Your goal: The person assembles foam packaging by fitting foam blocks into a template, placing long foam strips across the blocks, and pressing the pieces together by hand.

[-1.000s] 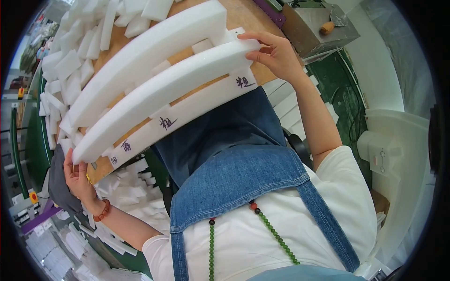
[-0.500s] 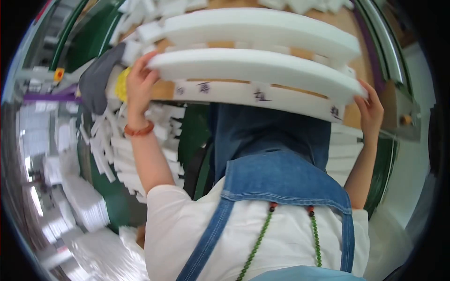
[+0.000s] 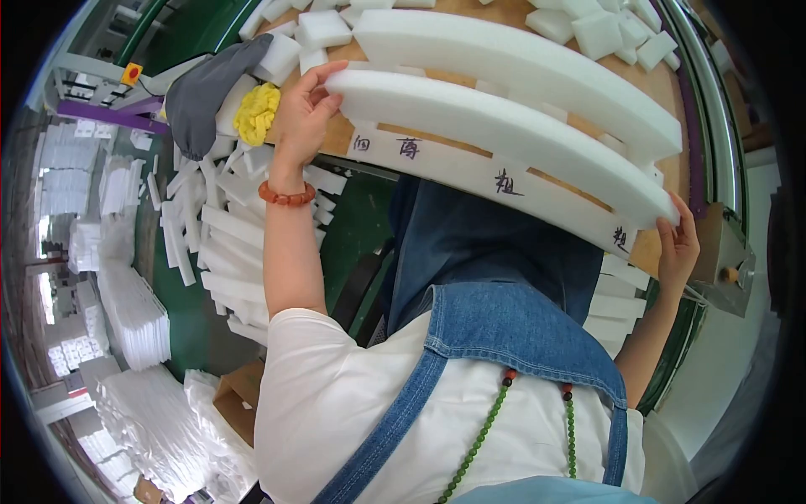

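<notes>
A long white foam strip [image 3: 504, 122] spans the workbench in front of me. My left hand [image 3: 304, 113], with an orange bead bracelet at the wrist, grips its left end between thumb and fingers. Its right end is pinched in my right hand [image 3: 680, 239]. Just behind lies a second long foam strip [image 3: 520, 63], touched by neither hand. Below the held strip, along the bench's near edge, runs a white slotted foam piece [image 3: 449, 160] with dark handwritten characters on it.
Foam blocks [image 3: 598, 35] pile up on the wooden bench top [image 3: 336, 139]. A yellow scrunched cloth [image 3: 257, 113] and a grey cloth [image 3: 206, 101] lie left of my left hand. Many foam strips [image 3: 239, 256] are stacked below. A metal box [image 3: 724, 260] stands at the right.
My view has shifted and tilted, so the bench, both hands and the foam strips appear further right and slanted down to the right. Both hands still hold the front foam strip.
</notes>
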Action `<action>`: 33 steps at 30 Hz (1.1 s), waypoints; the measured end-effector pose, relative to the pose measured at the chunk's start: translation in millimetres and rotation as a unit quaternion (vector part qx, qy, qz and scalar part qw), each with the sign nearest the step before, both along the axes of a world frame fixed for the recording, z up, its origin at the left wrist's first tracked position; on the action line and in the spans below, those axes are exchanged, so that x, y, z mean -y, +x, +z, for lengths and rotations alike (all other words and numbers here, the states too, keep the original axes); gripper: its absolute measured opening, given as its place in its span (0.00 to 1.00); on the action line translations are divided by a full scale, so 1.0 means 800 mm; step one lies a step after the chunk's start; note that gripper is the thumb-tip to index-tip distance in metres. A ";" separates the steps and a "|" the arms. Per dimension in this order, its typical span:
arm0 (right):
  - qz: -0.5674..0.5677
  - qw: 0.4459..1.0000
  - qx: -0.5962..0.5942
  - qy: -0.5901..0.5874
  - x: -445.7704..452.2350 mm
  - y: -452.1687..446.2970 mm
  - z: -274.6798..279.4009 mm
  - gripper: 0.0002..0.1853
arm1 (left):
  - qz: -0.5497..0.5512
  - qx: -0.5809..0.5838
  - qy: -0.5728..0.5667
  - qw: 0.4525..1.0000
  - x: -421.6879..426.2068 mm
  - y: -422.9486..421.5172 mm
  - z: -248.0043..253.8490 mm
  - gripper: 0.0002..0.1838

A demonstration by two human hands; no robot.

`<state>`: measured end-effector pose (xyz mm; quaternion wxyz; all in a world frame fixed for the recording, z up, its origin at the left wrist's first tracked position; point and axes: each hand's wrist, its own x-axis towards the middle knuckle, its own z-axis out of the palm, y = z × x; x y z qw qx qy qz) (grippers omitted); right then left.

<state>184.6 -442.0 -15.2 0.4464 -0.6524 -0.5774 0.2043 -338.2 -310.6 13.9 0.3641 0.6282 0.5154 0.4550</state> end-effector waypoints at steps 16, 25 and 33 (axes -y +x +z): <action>-0.007 1.000 0.008 0.004 -0.003 -0.009 0.008 0.20 | -0.006 0.009 -0.001 1.000 -0.002 -0.002 -0.011 0.23; 0.000 1.000 0.025 -0.003 -0.003 -0.007 0.005 0.20 | 0.017 -0.003 0.040 0.999 0.000 0.002 -0.017 0.22; -0.018 1.000 0.022 0.011 -0.002 -0.019 0.013 0.21 | 0.003 0.029 -0.008 1.000 -0.006 -0.006 -0.031 0.22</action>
